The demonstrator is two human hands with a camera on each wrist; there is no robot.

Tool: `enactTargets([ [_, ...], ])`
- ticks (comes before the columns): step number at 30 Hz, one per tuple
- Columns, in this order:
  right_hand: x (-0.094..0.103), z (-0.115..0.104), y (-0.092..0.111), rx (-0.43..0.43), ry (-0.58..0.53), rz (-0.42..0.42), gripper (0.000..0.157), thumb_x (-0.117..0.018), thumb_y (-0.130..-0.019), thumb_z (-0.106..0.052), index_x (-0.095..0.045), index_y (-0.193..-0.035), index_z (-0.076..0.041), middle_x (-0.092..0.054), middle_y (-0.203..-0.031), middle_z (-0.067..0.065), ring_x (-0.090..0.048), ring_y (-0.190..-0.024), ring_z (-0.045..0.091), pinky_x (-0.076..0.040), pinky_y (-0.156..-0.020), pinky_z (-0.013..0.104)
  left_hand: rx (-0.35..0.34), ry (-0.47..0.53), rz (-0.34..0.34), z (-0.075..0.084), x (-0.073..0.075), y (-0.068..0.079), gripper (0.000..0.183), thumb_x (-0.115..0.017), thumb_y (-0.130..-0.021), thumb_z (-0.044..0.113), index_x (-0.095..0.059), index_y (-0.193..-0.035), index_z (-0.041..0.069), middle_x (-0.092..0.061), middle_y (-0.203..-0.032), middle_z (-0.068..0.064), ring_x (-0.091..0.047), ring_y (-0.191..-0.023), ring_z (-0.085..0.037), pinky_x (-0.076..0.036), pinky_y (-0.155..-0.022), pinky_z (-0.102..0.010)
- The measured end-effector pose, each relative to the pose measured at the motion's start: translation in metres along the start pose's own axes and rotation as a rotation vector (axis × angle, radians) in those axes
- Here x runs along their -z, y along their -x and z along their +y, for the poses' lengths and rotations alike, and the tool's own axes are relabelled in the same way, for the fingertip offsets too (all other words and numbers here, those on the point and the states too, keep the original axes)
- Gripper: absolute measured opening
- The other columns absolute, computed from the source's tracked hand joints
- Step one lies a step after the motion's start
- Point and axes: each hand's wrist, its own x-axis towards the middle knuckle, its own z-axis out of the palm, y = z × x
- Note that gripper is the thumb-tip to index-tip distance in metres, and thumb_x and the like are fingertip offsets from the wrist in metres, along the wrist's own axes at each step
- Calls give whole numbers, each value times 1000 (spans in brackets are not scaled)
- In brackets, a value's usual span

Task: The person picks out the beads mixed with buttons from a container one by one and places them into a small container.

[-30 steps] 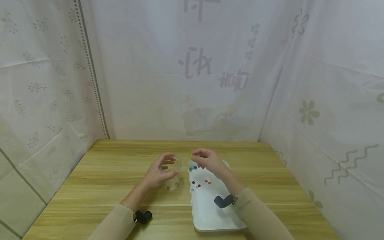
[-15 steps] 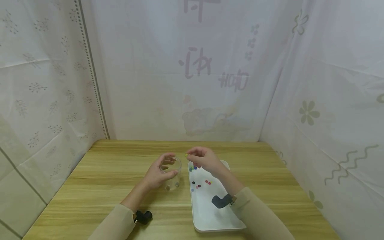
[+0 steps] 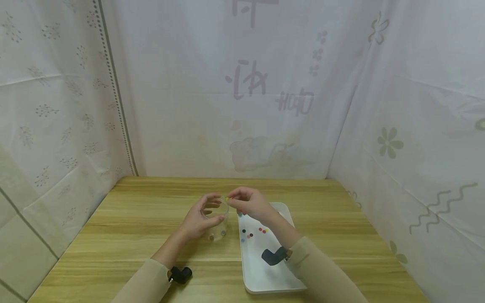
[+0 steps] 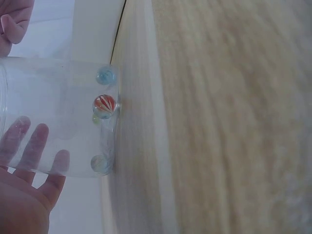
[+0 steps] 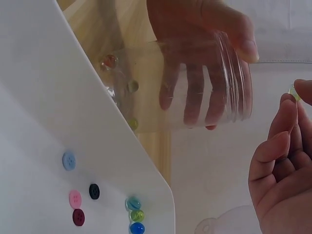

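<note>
My left hand [image 3: 202, 216] grips a clear plastic jar [image 3: 219, 225] that stands upright on the table, fingers and thumb around its upper part. Several marbles lie on the jar's bottom, among them a red-striped marble [image 4: 104, 106] and a pale blue marble [image 4: 106, 75]. At the right side of the jar's rim, my right hand [image 3: 248, 204] pinches a yellow-green marble [image 5: 292, 92] between thumb and finger. In the right wrist view this marble is partly hidden by the fingertips and sits apart from the jar mouth.
Right of the jar lies a white tray [image 3: 261, 269], partly under my right forearm. It holds several buttons, including a pink button [image 5: 75, 199] and a black button [image 5: 94, 191]. A blue marble [image 5: 137, 228] and two others sit near its far corner. Curtains surround the wooden table [image 3: 166, 189].
My right hand has moved left with the yellow-green marble, from above the tray's far end to the jar's rim. The left hand and jar have stayed in place.
</note>
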Motion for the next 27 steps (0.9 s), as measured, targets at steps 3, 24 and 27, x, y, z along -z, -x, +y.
enactTargets([
  [3,-2,1,-1,-1,18,0,28,-76,-104,-27,-75,-126,-12,-74,-103,8,-64,-76,16,-55,-67,25,1,4,1,1,0,0,70,-81,-98,22,-47,-159,11,-58,-154,-23,-54,-144,-47,-44,-120,-70],
  [24,-18,3,-6,30,67,-6,23,-76,-104,-28,-77,-123,-15,-74,-100,-2,-63,-77,14,-51,-64,25,23,-10,10,5,-1,2,65,-81,-97,24,-51,-155,23,-59,-156,-11,-56,-143,-40,-45,-120,-68],
  [27,-20,3,-6,28,76,1,22,-76,-104,-29,-77,-123,-17,-74,-101,-2,-63,-77,14,-52,-65,26,12,-18,18,3,-1,2,65,-81,-97,23,-51,-155,22,-60,-156,-10,-57,-142,-38,-47,-119,-67],
])
